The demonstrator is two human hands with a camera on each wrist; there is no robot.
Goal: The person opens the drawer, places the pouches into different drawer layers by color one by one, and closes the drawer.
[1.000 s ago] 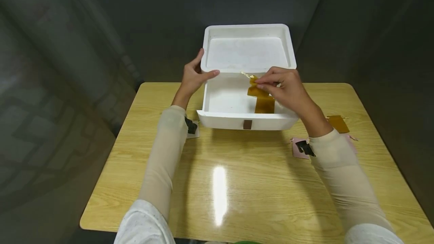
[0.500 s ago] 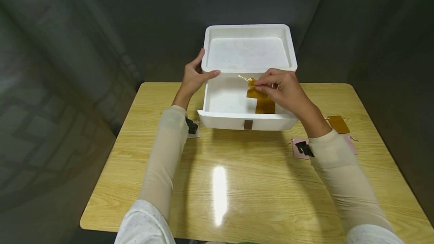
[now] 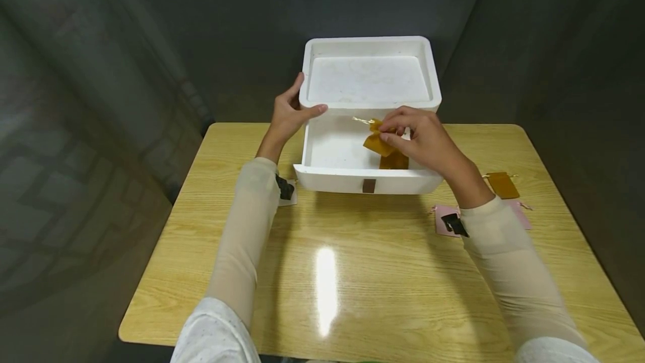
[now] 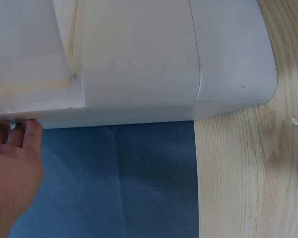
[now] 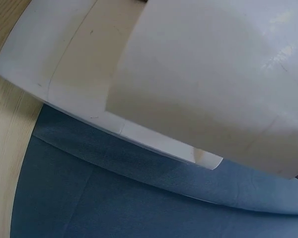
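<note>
A white drawer box stands at the far edge of a wooden table, its drawer pulled out toward me. My right hand is over the open drawer and pinches a small amber drawstring pouch with a thin cord. Another amber pouch lies in the drawer under it. My left hand grips the box's left front corner, thumb on top. In the left wrist view the fingers touch the white box. The right wrist view shows only the white box.
On the table to the right lie an amber pouch and a pink pouch partly under my right sleeve. A whitish pouch lies by my left forearm. A brown tab marks the drawer front. Dark grey walls surround the table.
My right hand has lowered a little into the drawer and drawn the amber pouch together, so it looks more crumpled. The left hand has stayed on the box.
</note>
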